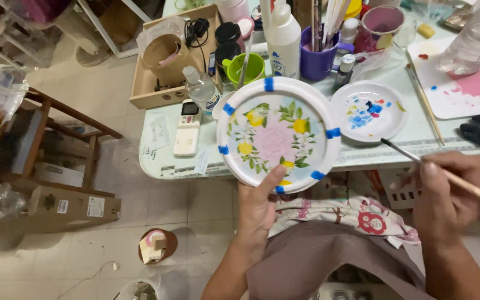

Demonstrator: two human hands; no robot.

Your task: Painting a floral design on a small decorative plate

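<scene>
My left hand (259,208) holds up a round white plate (278,134) by its lower rim, thumb on the front. The plate shows a painted pink flower with yellow lemons and green leaves, and blue tape pieces sit around its rim. My right hand (445,194) grips a thin paintbrush (418,158) whose tip points up-left, just right of the plate and not touching it. A second white plate (369,111) used as a palette, with blue, red and yellow dabs, lies on the table behind the brush tip.
The pale green table (162,161) carries a white glue bottle (283,39), purple brush cup (318,55), green cup (246,68), small clear bottle (202,89), white remote (188,128), wooden tray (145,83) and a white board with pink paint (468,83). A wooden stool (62,139) stands left.
</scene>
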